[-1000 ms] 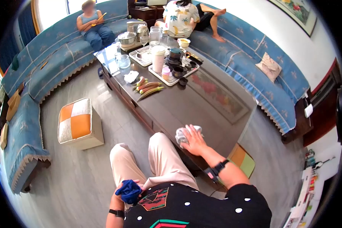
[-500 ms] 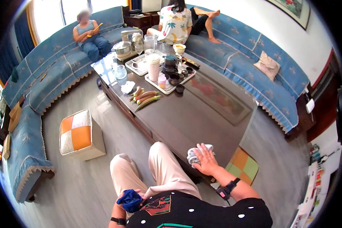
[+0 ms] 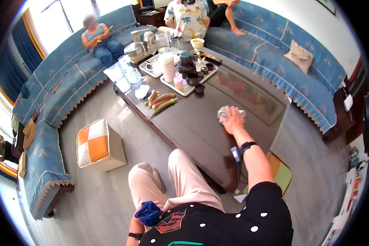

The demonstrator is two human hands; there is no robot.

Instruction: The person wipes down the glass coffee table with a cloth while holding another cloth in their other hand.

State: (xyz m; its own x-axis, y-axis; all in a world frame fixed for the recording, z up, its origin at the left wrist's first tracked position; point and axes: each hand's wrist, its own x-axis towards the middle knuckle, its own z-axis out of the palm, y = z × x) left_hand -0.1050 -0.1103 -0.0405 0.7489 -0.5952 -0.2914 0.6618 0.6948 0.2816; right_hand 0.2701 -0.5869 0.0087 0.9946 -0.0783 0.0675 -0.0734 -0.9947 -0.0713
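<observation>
Greyish cloth point(image 3: 222, 114) partly hidden beneath spread right hand point(image 3: 233, 120); left hand point(image 3: 138, 218) behind blue cloth point(image 3: 149, 213), grip unclear.

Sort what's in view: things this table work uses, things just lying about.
Apparently in use:
- crumpled grey-and-white cloth under the right hand
- dark, glossy rectangular table
- bundled blue cloth in the left hand

Just lying about:
- long reddish-green pods
- orange-and-white padded cube stool
- pale patterned cushion

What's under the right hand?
A crumpled pale cloth, on the dark tabletop. The right hand covers much of the cloth; the tabletop directly beneath is hidden.
</observation>
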